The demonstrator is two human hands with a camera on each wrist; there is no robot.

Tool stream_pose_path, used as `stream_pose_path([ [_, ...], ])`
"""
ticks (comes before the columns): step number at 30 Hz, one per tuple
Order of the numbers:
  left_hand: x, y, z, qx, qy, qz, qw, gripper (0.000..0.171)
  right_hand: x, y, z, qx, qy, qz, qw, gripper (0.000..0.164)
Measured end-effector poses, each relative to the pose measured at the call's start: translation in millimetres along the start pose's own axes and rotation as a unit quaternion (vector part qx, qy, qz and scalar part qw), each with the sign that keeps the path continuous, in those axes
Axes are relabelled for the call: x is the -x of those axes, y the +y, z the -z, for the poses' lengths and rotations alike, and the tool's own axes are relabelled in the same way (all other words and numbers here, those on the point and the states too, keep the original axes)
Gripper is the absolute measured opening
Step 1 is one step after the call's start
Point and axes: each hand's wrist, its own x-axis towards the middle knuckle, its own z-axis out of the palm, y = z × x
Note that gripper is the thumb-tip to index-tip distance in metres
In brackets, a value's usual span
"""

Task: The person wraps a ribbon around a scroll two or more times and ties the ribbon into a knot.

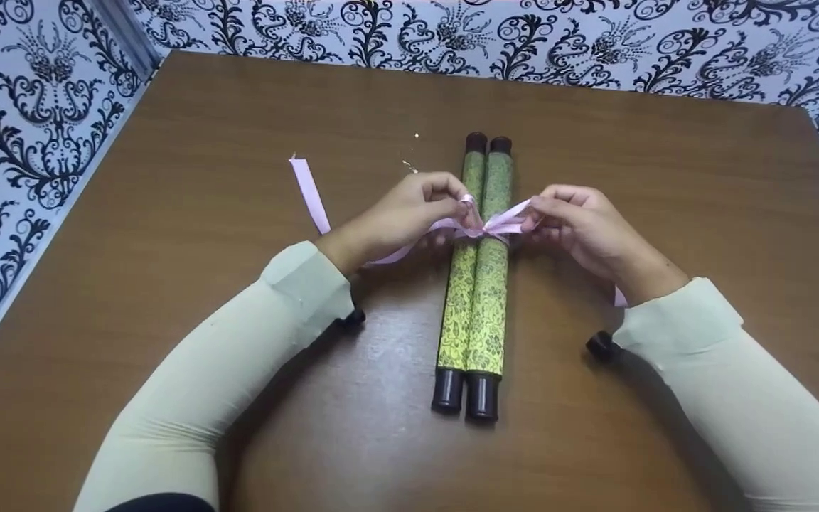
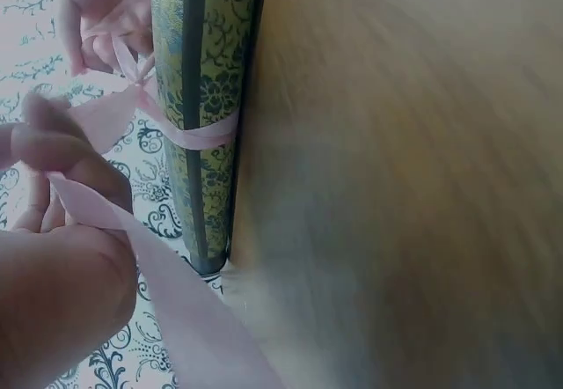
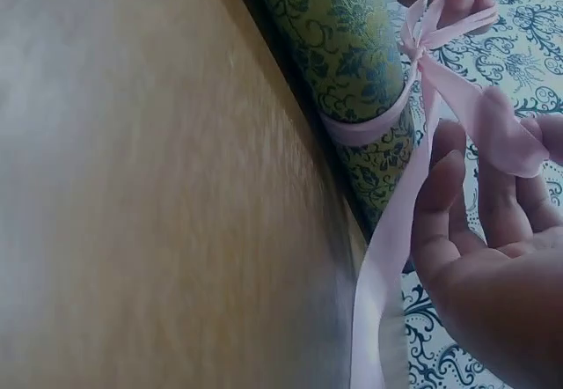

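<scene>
Two rolled scrolls, the left one [image 1: 459, 320] and the right one [image 1: 491, 306], lie side by side on the table; both are wrapped in yellow-green patterned cloth with dark end knobs. A pink ribbon [image 1: 308, 193] circles them at mid-length, with a knot and loops on top. My left hand [image 1: 420, 213] pinches a ribbon loop just left of the knot. On the other side my right hand [image 1: 584, 224] pinches the opposite loop between thumb and fingers. Loose ribbon tails [image 2: 185, 310] trail past each hand, one hanging beside the right palm as a tail [image 3: 383, 275].
The brown wooden table [image 1: 168, 355] runs around the scrolls on all sides. Behind and to the left stand walls covered in white paper [image 1: 452, 35] with black scrollwork. A small gold bit [image 1: 409, 167] shows beyond the left hand.
</scene>
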Motion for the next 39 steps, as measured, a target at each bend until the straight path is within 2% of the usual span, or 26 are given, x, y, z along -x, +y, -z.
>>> stream_pose_path([
  [2,0.9,0.1,3.0,-0.043,0.013,0.008,0.9990,0.003,0.7,0.6,-2.5,-0.017,0.018,0.009,1.000,0.023],
  [4,1.5,0.1,6.9,-0.106,0.024,0.008,0.9941,0.005,0.9,1.2,-5.9,-0.029,0.033,0.021,0.999,0.025],
  [8,3.5,0.4,14.9,-0.222,0.022,-0.010,0.9748,0.005,0.6,1.6,-10.0,-0.038,0.045,0.042,0.997,0.027],
  [11,4.6,1.0,20.7,-0.296,0.010,-0.024,0.9547,0.005,1.6,1.6,-7.2,-0.035,0.035,0.053,0.997,0.028],
  [15,6.1,2.2,27.9,-0.400,0.003,-0.017,0.9162,0.011,2.7,1.9,3.5,-0.004,0.004,0.039,0.999,0.027],
  [16,6.6,2.8,29.3,-0.414,0.002,-0.013,0.9101,0.012,2.8,1.7,6.5,0.008,-0.005,0.029,1.000,0.027],
  [17,7.2,3.4,30.7,-0.420,0.000,-0.010,0.9073,0.013,2.8,1.4,9.6,0.021,-0.015,0.017,1.000,0.026],
  [18,7.9,4.4,31.9,-0.419,-0.003,-0.010,0.9081,0.014,2.9,1.1,12.6,0.037,-0.025,0.005,0.999,0.025],
  [22,10.4,8.7,37.5,-0.328,-0.024,0.009,0.9445,0.018,3.4,-0.6,19.2,0.098,-0.055,-0.029,0.993,0.025],
  [24,11.1,10.1,40.7,-0.289,-0.034,0.014,0.9568,0.021,3.8,-1.0,19.7,0.133,-0.057,-0.029,0.989,0.026],
  [25,11.1,10.3,42.0,-0.279,-0.035,0.013,0.9595,0.021,4.0,-1.4,19.5,0.154,-0.053,-0.029,0.986,0.026],
  [28,10.5,9.6,44.9,-0.299,-0.029,-0.011,0.9538,0.023,4.4,-2.6,18.0,0.225,-0.027,-0.030,0.973,0.028],
  [31,10.4,6.3,45.9,-0.339,-0.013,-0.025,0.9403,0.026,4.3,-3.9,15.7,0.310,0.001,-0.042,0.950,0.035],
  [35,10.7,2.0,43.3,-0.370,0.014,-0.004,0.9288,0.034,3.0,-3.8,12.2,0.401,0.012,-0.051,0.915,0.047],
  [37,10.4,2.4,40.2,-0.383,0.030,0.008,0.9230,0.037,2.2,-3.4,11.0,0.425,0.014,-0.048,0.904,0.050],
  [39,10.4,4.1,36.6,-0.396,0.047,0.016,0.9170,0.040,1.8,-3.7,10.6,0.440,0.016,-0.040,0.897,0.053],
])
